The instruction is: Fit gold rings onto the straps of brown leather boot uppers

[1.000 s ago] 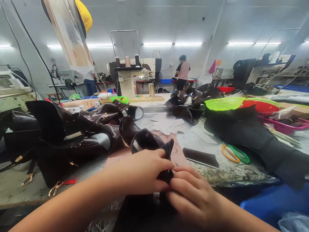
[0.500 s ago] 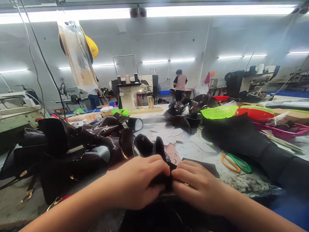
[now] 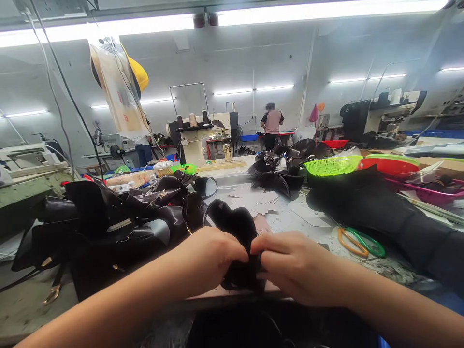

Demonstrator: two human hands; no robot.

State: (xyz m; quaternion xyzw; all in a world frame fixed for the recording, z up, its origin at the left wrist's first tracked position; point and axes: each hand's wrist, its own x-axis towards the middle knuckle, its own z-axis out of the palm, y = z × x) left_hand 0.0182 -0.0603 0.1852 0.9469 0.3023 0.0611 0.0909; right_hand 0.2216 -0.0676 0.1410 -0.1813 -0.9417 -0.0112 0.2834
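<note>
My left hand (image 3: 208, 258) and my right hand (image 3: 290, 266) are both closed on one dark glossy leather piece (image 3: 237, 227) at the near edge of the worktable (image 3: 311, 220). The fingertips of the two hands nearly meet over its folded lower part. The upper lobe of the piece stands up behind my fingers. A heap of dark leather bag parts with gold buckles (image 3: 108, 222) lies just left of my left hand.
Scissors with orange and green handles (image 3: 357, 241) lie right of my right hand. A black fabric mass (image 3: 391, 217), green, red and pink baskets (image 3: 333, 165), paper patterns (image 3: 261, 198) and more leather pieces (image 3: 282, 166) cover the table. Sewing machines and two standing people are farther back.
My hands have risen slightly and come closer together on the leather piece, which is now bunched and lifted higher. The view has tilted upward.
</note>
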